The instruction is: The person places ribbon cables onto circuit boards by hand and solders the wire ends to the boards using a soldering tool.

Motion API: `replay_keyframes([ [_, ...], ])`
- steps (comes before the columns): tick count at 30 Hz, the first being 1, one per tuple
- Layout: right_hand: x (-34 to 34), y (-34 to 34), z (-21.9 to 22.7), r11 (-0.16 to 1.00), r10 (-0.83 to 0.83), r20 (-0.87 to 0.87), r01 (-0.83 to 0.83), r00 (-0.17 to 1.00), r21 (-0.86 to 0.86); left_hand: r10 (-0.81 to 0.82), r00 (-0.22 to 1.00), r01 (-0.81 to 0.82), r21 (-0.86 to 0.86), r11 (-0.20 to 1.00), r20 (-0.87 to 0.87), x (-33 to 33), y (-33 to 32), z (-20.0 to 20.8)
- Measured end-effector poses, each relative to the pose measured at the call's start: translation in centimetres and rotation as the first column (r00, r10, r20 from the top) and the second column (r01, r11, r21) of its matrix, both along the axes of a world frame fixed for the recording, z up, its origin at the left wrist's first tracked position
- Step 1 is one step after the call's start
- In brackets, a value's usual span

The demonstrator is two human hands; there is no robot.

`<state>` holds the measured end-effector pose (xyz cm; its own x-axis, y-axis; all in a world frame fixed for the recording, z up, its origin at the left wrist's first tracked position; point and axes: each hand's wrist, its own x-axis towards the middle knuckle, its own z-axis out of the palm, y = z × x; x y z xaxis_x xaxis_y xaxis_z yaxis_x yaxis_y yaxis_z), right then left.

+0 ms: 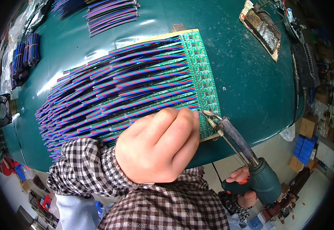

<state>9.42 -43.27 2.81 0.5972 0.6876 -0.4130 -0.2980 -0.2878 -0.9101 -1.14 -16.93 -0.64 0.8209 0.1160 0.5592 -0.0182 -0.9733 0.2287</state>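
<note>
"How many hands are there?"
"Two: a left hand (157,147) and a right hand (239,175)."
"Tools and boards?"
"One soldering gun (266,182), one green circuit panel (203,73)."
"Fans?"
"One black fan (2,110) at the desk's (243,88) left edge; wires (136,78), too many to count."

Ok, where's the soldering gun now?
In the head view, lower right: the soldering gun is in the right hand, its tip at the green circuit boards.
</note>
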Motion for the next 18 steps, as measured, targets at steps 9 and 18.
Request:
replay_keyframes([
  [9, 0.8, -0.1, 0.6, 0.993, 0.078, -0.079, -0.085, 0.994, -0.086, 0.0, 1.0, 0.0, 0.014, 1.0, 0.018, 0.0, 0.0, -0.2],
  [18, -0.4, -0.2, 0.7, 0.992, -0.116, -0.132, 0.122, 0.984, 0.038, 0.012, 1.0, -0.012, 0.044, 0.999, 0.002, -0.1, 0.0, -0.1],
])
